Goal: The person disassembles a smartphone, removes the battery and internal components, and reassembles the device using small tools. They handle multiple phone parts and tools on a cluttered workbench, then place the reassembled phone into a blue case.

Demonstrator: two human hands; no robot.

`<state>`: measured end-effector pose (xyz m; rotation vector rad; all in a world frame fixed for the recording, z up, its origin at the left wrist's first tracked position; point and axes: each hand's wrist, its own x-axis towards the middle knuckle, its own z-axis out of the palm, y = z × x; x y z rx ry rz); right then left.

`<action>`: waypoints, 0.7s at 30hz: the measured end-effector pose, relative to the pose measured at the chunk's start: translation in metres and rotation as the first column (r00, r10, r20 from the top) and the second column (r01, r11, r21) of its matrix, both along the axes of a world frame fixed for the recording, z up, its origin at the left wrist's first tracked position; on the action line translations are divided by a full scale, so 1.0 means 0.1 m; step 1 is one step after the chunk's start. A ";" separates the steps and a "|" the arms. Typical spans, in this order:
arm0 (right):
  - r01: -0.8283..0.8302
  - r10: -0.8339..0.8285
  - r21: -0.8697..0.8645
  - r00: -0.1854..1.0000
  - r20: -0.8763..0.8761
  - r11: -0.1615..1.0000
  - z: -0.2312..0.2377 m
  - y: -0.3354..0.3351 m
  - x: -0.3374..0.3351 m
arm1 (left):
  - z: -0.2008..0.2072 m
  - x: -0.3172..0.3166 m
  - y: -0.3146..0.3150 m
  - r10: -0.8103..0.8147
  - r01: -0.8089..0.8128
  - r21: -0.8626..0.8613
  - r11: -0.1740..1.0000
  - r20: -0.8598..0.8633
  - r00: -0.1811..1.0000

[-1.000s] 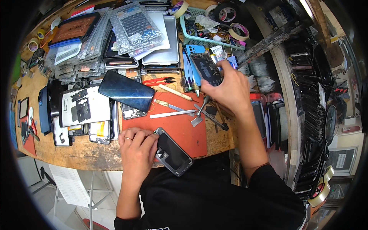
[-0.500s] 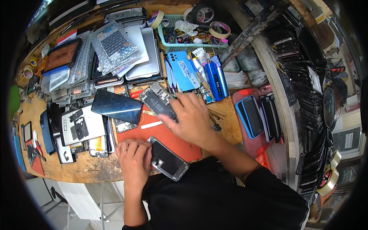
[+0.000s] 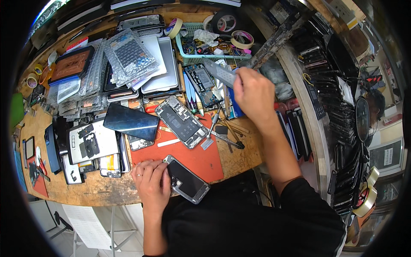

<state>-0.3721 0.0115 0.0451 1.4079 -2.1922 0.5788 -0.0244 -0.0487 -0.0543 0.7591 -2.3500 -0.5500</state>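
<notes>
My left hand [image 3: 150, 179] rests at the near edge of the orange mat [image 3: 205, 160], fingers curled on the left end of a phone screen assembly [image 3: 192, 185] that overhangs the bench edge. My right hand [image 3: 257, 96] is raised at the back right, pinching a thin grey panel [image 3: 220, 74] that looks like the inner side of a phone back cover. Beneath it lies an opened phone [image 3: 200, 79] with its internals bare. Another opened phone [image 3: 182, 122], black battery showing, lies on the mat between my hands. Beside it are a slim metal tool [image 3: 212, 124] and tweezers [image 3: 227, 139].
A dark phone [image 3: 130, 122] lies left of the mat, near a white sheet with black parts [image 3: 92, 141]. Stacked laptops and bubble-wrapped panels [image 3: 130, 58] fill the back left. A green basket [image 3: 197, 60] holds tape and scraps. A slanted beam [image 3: 278, 40] stands behind my right hand.
My right hand has moved from above the opened phone on the mat to the back right and lifted the blue back cover, uncovering another phone's internals. My left hand stays with the screen assembly.
</notes>
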 end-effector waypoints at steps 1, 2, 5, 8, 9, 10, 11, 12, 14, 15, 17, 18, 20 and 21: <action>0.025 -0.028 -0.058 0.999 -0.040 0.998 0.06 0.04 -0.02 | -0.01 0.00 0.00 -0.001 0.001 -0.004 1.000 -0.003 1.000; 0.004 -0.009 -0.118 0.999 -0.041 0.993 0.08 0.06 -0.06 | 0.00 -0.01 0.00 -0.001 0.001 -0.005 1.000 -0.007 1.000; -0.039 0.056 -0.274 0.997 0.055 0.961 0.11 0.06 -0.14 | 0.00 -0.01 -0.01 -0.001 0.001 -0.002 1.000 -0.014 1.000; 0.087 0.235 -0.414 0.711 0.663 0.906 -0.01 -0.07 -0.08 | 0.01 -0.01 -0.01 -0.007 0.007 0.015 1.000 -0.014 1.000; 0.100 0.281 -0.450 0.656 0.701 0.888 -0.04 -0.12 -0.07 | 0.01 -0.02 -0.01 -0.014 0.014 0.020 1.000 -0.019 1.000; 0.070 0.298 -0.505 0.733 0.611 0.860 -0.11 -0.21 -0.07 | 0.00 -0.02 -0.02 -0.014 0.014 0.024 1.000 -0.021 1.000; 0.039 0.308 -0.556 0.799 0.516 0.830 -0.21 -0.31 -0.06 | 0.01 -0.02 -0.02 -0.011 0.011 0.019 1.000 -0.024 1.000; 0.003 0.309 -0.602 0.856 0.414 0.798 -0.26 -0.40 -0.04 | 0.01 -0.04 -0.01 -0.009 0.010 0.013 1.000 -0.027 1.000; -0.126 0.208 -0.570 0.975 0.080 0.812 -0.25 -0.62 0.08 | 0.00 -0.02 -0.01 -0.003 0.003 0.005 1.000 -0.022 1.000; -0.151 0.206 -0.558 0.978 0.036 0.816 -0.26 -0.73 0.15 | 0.00 -0.03 -0.02 -0.008 0.008 0.000 1.000 -0.023 1.000; -0.335 0.332 -0.279 0.941 -0.061 0.900 -0.34 -0.87 0.44 | 0.00 -0.03 -0.01 -0.013 0.013 0.001 1.000 -0.017 1.000; -0.398 0.409 -0.209 0.913 0.007 0.893 -0.43 -0.87 0.76 | -0.01 0.00 -0.02 -0.001 0.001 0.008 1.000 -0.004 1.000; -0.628 0.612 -0.146 0.778 -0.145 0.764 -0.54 -0.64 1.36 | -0.08 0.03 0.00 0.063 -0.063 0.000 0.998 -0.054 0.997; -0.720 0.722 -0.134 0.691 -0.046 0.680 -0.51 -0.40 1.65 | -0.18 0.05 0.05 0.120 -0.122 -0.007 0.993 -0.108 0.987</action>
